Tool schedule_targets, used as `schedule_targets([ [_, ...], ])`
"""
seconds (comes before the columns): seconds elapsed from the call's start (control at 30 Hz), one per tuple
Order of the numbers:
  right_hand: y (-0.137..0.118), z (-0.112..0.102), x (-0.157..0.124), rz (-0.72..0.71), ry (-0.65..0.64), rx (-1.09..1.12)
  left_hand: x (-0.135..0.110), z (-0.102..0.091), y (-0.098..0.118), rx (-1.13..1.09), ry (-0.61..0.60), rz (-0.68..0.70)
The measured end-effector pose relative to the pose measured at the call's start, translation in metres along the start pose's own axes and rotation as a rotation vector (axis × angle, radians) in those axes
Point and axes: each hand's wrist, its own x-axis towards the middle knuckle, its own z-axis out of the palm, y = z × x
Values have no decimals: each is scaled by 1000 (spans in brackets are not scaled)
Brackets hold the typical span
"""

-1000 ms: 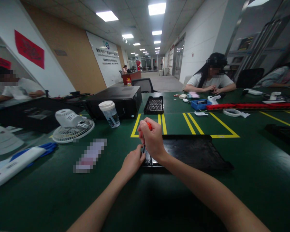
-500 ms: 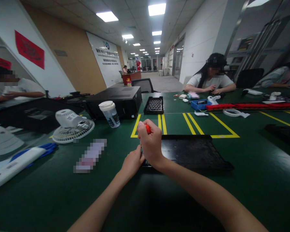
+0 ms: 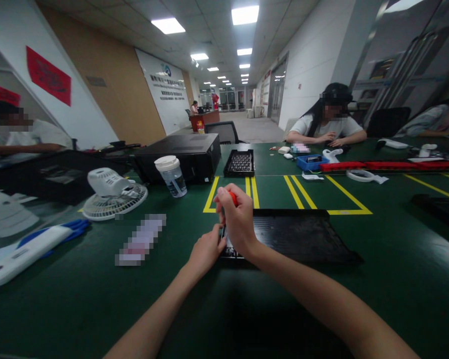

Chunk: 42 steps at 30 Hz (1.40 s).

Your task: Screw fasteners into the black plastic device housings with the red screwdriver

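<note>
A black panel (image 3: 295, 237), long and flat with raised edges, lies on the green table in front of me. My right hand (image 3: 237, 219) is closed around a screwdriver, whose red handle (image 3: 233, 198) shows above the fist at the panel's left end. The tool's tip is hidden behind the hand. Low against that same left end, my left hand (image 3: 206, 251) grips the panel's edge between thumb and fingers. Small metallic parts (image 3: 230, 252) glint on the panel beneath my right wrist.
Behind the panel are yellow tape lines (image 3: 349, 212), a black tray (image 3: 239, 163) and a large black case (image 3: 179, 154). A lidded cup (image 3: 174, 177), a white fan (image 3: 114, 194) and a blurred phone-like item (image 3: 141, 239) lie left. Across the table sits a person (image 3: 329, 119) near a blue box (image 3: 311, 162).
My right hand has turned slightly at the panel's left end, and the red handle leans differently. The left hand stays at the edge. The whole view has shifted a little.
</note>
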Motion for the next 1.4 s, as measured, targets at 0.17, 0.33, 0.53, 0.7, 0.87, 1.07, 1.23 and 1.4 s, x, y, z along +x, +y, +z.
schedule_targets([
  [0.17,1,-10,6,37,-126,237,5,9,-8,-46,75,46],
  [0.33,9,-21,17,90,-274,381,4,10,-9,-33,88,55],
  [0.53,14,-33,29,200,-427,487,4,12,-10,-18,111,69],
  [0.7,13,-39,38,242,-592,528,4,12,-10,-6,102,59],
  [0.87,19,-42,48,233,-745,526,5,11,-10,-16,91,55],
  [1.07,29,-39,62,223,-878,595,3,9,-9,-17,74,56],
  [1.23,35,-30,73,281,-1011,657,4,10,-10,-4,72,43],
  [1.4,36,-22,78,392,-1070,652,6,12,-11,-2,91,57],
])
